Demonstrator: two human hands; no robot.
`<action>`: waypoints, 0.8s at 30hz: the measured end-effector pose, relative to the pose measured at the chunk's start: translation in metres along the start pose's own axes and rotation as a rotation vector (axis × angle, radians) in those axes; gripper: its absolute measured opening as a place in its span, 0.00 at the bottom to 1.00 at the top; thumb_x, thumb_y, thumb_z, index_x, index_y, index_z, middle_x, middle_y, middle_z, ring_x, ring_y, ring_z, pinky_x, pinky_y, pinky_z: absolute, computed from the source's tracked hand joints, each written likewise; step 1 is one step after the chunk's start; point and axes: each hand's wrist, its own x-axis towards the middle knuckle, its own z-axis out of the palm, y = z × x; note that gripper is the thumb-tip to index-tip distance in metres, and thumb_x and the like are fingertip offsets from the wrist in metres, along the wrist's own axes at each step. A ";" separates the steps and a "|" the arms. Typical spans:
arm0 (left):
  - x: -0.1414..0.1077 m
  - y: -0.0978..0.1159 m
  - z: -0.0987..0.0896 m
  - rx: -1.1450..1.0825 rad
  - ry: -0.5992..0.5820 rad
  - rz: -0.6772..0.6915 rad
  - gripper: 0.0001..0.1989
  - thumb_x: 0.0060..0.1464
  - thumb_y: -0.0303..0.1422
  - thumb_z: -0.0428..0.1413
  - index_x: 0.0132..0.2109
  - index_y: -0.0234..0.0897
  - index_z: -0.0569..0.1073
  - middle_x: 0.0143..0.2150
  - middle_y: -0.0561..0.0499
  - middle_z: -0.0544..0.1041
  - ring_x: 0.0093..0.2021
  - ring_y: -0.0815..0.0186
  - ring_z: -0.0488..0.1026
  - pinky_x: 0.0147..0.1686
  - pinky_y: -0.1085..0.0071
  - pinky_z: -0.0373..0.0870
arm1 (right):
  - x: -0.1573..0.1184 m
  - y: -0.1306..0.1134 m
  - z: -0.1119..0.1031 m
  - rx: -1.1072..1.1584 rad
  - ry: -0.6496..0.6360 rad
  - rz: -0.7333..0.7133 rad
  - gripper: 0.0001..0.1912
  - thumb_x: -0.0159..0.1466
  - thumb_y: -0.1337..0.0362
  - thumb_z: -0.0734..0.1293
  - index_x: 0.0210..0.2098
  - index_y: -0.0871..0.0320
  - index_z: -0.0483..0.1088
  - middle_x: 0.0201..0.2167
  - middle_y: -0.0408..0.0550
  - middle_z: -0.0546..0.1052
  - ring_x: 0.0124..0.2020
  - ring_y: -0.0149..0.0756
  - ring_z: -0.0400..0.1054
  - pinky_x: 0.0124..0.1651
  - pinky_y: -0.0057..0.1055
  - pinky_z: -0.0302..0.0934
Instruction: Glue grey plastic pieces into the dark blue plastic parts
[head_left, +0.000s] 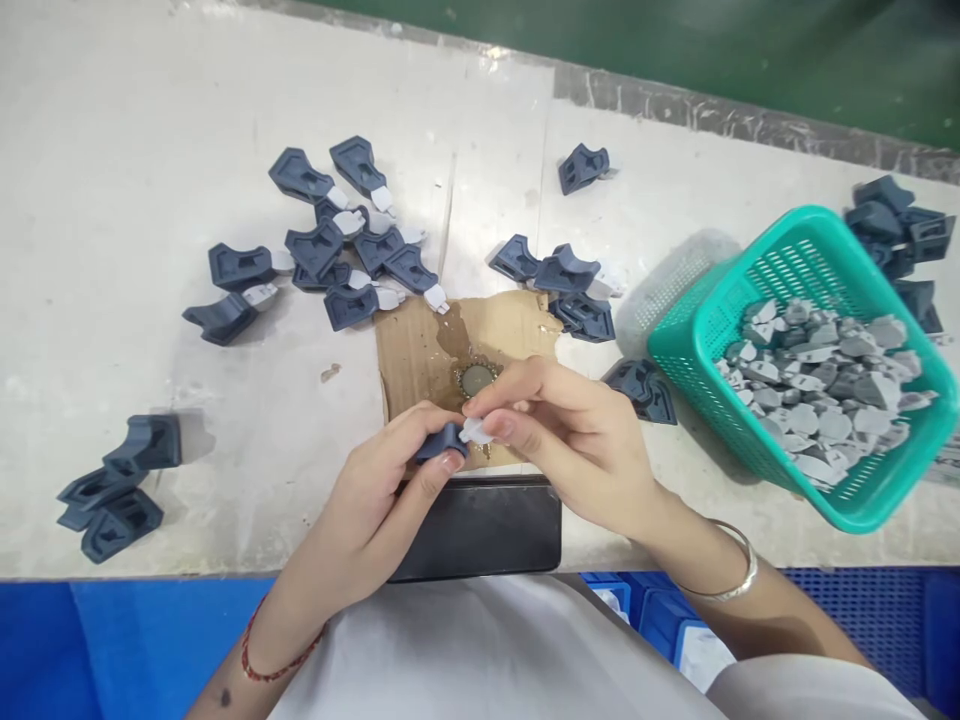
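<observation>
My left hand [397,490] is closed round a dark blue plastic part [442,442], with its curved end facing right. Between the thumb and forefinger of my right hand [574,440] is a small light grey piece [475,430], its tip touching the blue part. Both hands are over a brown cardboard sheet [405,350] with wet stains. A round metal cap [477,378] lies on the cardboard just beyond my fingers. Several blue parts with light grey pieces in their ends [315,248] lie in a group at the upper left.
A green basket [682,350] full of grey pieces stands at the right. A black phone-like slab [487,528] lies at the table's front edge. More blue parts lie at the far left [120,520], upper middle [581,168] and behind the basket [885,225].
</observation>
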 end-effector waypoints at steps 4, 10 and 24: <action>0.000 0.000 0.000 0.012 0.007 0.010 0.07 0.74 0.32 0.47 0.46 0.44 0.70 0.37 0.57 0.69 0.37 0.72 0.67 0.37 0.77 0.63 | -0.001 0.002 0.000 -0.063 -0.015 -0.035 0.02 0.72 0.68 0.68 0.42 0.57 0.75 0.34 0.39 0.81 0.35 0.22 0.76 0.39 0.16 0.70; -0.001 0.002 0.001 0.001 0.035 0.000 0.08 0.73 0.33 0.49 0.46 0.43 0.73 0.35 0.57 0.71 0.33 0.72 0.67 0.34 0.76 0.63 | -0.003 0.004 0.002 -0.139 -0.032 -0.076 0.03 0.72 0.68 0.67 0.42 0.57 0.74 0.36 0.42 0.81 0.36 0.26 0.76 0.40 0.21 0.71; 0.001 0.019 0.007 -0.216 0.130 -0.136 0.11 0.70 0.42 0.53 0.47 0.43 0.78 0.32 0.55 0.78 0.30 0.72 0.72 0.31 0.78 0.69 | -0.001 0.001 0.000 -0.406 -0.096 -0.302 0.28 0.66 0.57 0.71 0.62 0.60 0.65 0.52 0.57 0.78 0.54 0.44 0.73 0.52 0.40 0.73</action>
